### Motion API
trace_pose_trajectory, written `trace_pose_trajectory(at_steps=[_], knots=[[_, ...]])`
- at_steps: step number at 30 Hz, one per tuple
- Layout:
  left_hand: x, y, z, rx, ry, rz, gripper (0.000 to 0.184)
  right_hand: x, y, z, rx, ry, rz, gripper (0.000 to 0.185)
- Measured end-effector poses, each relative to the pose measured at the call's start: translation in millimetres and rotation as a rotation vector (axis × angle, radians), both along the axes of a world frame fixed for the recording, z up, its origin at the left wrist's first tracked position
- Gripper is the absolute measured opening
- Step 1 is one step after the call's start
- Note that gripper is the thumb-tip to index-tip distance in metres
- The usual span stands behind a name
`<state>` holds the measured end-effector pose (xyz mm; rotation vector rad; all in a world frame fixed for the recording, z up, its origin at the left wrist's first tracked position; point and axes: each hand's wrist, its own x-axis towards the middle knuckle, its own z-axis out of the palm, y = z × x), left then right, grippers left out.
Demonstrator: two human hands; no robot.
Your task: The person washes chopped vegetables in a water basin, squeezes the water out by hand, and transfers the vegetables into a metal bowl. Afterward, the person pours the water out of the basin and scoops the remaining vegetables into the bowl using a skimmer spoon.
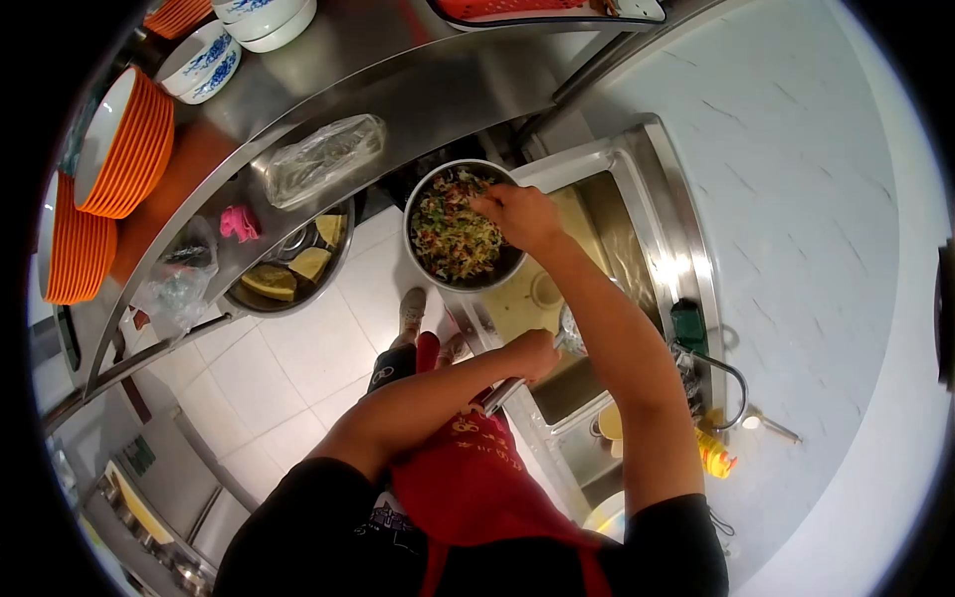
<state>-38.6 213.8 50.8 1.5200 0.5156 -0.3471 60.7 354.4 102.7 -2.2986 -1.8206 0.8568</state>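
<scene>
A round metal bowl (509,267) holds chopped, mixed vegetables (453,234) in green, pale yellow and red bits. My right hand (522,214) reaches over its right side, fingers bent and drawn together at the food; whatever they pinch is hidden. Lower down, my left hand (532,355) is closed around a metal-handled utensil (502,395). The handle's end sticks out below the fist, toward the red apron (468,468). Shiny metal shows just beyond the fist, over the sink, partly covered by my right forearm.
The steel sink (686,229) lies right, with a tap (738,383) and yellow bottle (714,456). A steel shelf (398,90) carries stacked orange bowls (129,144), blue-patterned bowls (204,65) and a plastic bag (328,159). Beneath it, a pan (333,274) contains yellowish pieces.
</scene>
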Motion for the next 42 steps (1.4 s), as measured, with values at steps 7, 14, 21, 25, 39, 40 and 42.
trace_pose_trajectory(at_steps=[7, 14, 21, 25, 39, 40, 42], knots=[[0.0, -12.2, -19.5, 0.014, -0.147, -0.006, 0.021, -32.6, -11.6, -36.1, 0.089, -0.078, 0.09, 0.026], [-4.5, 4.8, 8.1, -0.184, -0.171, 0.113, 0.021, -47.3, -39.6, -41.6, 0.112, -0.068, 0.203, 0.034], [6.5, -10.2, -14.0, -0.193, -0.103, 0.132, 0.021, -41.0, -37.8, -0.5, 0.258, 0.017, 0.074, 0.038], [5.9, -2.6, -0.7, -0.191, -0.189, 0.121, 0.022, -47.9, -50.7, -19.8, 0.63, 0.033, 0.263, 0.041], [39.6, -30.7, -63.6, -0.39, 0.2, 0.198, 0.025, 100.6, -227.5, -5.3, 0.673, 1.796, -1.237, 0.024], [42.7, -32.6, -73.9, -0.36, 0.23, 0.212, 0.028, 109.3, -254.1, -17.4, 0.719, 1.773, -1.354, 0.023], [53.0, -35.1, -93.5, -0.321, 0.269, 0.197, 0.032, 117.1, -306.7, -42.3, 0.791, 1.835, -1.452, 0.02]])
